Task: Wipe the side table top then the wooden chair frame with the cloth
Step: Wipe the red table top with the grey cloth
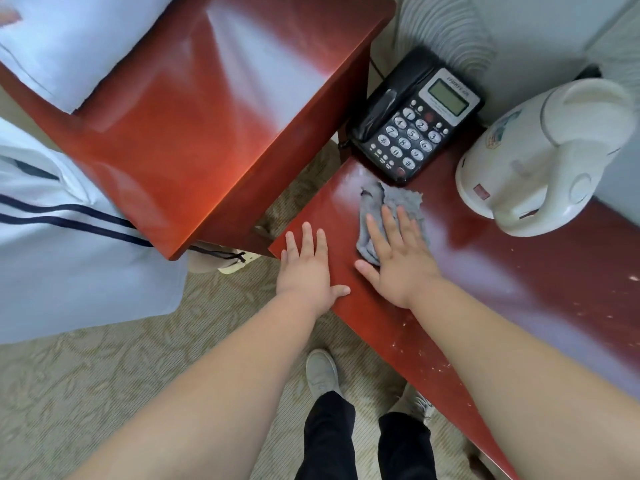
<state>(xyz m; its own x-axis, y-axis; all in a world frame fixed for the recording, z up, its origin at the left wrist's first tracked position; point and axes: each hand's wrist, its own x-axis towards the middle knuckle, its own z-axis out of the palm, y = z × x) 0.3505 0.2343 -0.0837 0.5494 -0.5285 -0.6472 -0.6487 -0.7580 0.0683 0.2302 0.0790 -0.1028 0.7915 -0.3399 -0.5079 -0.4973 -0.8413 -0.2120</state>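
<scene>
Head view takes in the wooden chair frame (207, 133), a broad glossy red slab filling the 10 to 12 o'clock part, which I judge not yet wiped, since the cloth is nowhere near it. Next in size, the side table worktop (519, 289) runs from the centre toward 4 o'clock; pale specks lie along its near edge and a dusty haze covers its middle, so the first step looks only partly done. A white kettle (540, 161) stands at 2 o'clock and a black telephone (412, 116) at 12 o'clock, closing off the far end. The right hand (398, 258) lies flat with fingers straight and spread, pressing on the grey cloth (391, 202), which sits just short of the telephone. The left hand (304, 268), fingers straight and apart, rests at the worktop's corner at 9 o'clock. Free room for strokes lies toward 4 o'clock; the left edge is close, with carpet below.
</scene>
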